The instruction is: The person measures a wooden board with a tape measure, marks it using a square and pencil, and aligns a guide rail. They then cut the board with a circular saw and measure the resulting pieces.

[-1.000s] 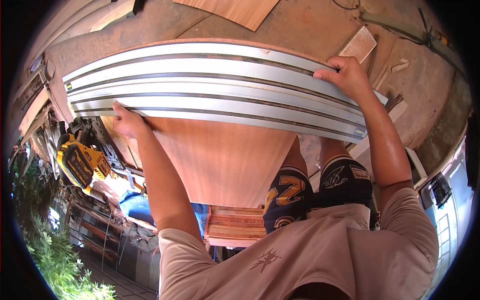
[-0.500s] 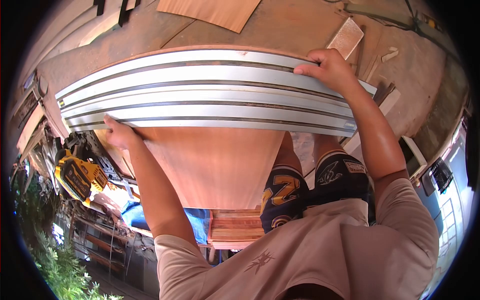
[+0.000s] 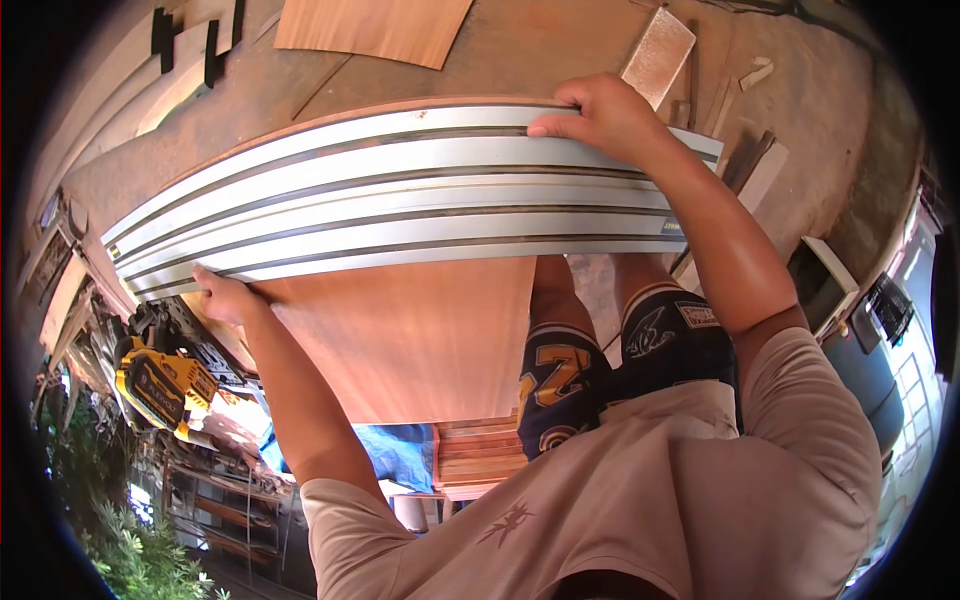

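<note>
A long silver guide rail (image 3: 400, 205) with dark grooves lies across a reddish-brown wood panel (image 3: 400, 340), its right end reaching past the panel. At the rail's near edge toward the left end, my left hand (image 3: 228, 298) grips it, thumb on top and fingers mostly hidden. My right hand (image 3: 605, 120) holds the far edge on the right side, thumb pressed on the top face and fingertips curled out of sight over the edge. A yellow and black cordless power saw (image 3: 160, 388) rests to the left, below my left hand.
Another wood sheet (image 3: 375, 28) lies beyond the rail. A pale rectangular block (image 3: 660, 58) and wood offcuts (image 3: 755, 72) are at the far right. Long boards (image 3: 130, 85) lie at upper left. Blue plastic sheeting (image 3: 400, 455) and stacked reddish boards (image 3: 478, 455) are below the panel's near edge.
The right hand has slid left along the rail's far edge. The rail appears slightly more tilted, its left end lower in view. The camera view has shifted a little.
</note>
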`<state>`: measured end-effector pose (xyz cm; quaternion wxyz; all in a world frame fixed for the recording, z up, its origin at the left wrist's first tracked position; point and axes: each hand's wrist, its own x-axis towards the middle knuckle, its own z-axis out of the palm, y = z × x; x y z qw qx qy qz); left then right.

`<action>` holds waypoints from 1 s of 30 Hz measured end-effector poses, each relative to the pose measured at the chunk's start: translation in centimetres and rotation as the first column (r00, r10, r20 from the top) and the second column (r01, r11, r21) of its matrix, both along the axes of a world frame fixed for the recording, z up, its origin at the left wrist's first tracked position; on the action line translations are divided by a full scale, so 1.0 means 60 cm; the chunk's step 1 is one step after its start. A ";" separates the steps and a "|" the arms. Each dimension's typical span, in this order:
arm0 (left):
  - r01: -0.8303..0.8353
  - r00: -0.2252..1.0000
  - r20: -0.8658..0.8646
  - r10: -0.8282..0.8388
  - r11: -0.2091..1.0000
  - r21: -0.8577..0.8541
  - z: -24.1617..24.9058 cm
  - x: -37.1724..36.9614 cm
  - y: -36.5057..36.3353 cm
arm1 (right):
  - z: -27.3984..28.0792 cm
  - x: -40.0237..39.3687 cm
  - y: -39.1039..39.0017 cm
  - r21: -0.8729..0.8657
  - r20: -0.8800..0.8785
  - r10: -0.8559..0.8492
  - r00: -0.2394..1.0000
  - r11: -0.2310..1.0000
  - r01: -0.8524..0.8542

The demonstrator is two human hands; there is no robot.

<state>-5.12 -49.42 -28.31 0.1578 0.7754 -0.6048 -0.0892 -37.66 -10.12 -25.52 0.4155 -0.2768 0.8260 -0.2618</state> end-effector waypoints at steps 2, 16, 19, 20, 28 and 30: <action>-0.008 1.000 -0.007 0.008 1.000 -0.003 0.002 -0.005 0.007 | -0.003 0.004 0.003 -0.007 -0.011 -0.018 1.000 1.000 0.018; 0.040 0.999 -0.031 -0.041 0.999 -0.035 -0.007 0.006 -0.001 | -0.013 0.001 0.004 0.012 -0.004 0.020 1.000 1.000 -0.020; 0.045 0.996 0.084 -0.037 0.995 -0.095 -0.014 0.012 -0.010 | -0.016 0.004 0.001 -0.092 -0.081 0.021 0.996 0.995 -0.028; 0.030 0.999 0.019 -0.029 0.995 -0.091 -0.018 0.017 -0.012 | -0.014 0.001 0.001 -0.012 -0.021 0.011 1.000 1.000 -0.012; 0.001 0.994 0.111 0.004 0.999 -0.045 -0.004 0.003 -0.003 | -0.006 -0.005 -0.006 0.097 0.076 -0.008 0.997 0.995 0.001; 0.001 0.996 0.088 0.002 1.000 -0.031 -0.002 0.001 -0.002 | -0.005 -0.003 -0.007 0.086 0.084 -0.016 0.996 0.996 0.008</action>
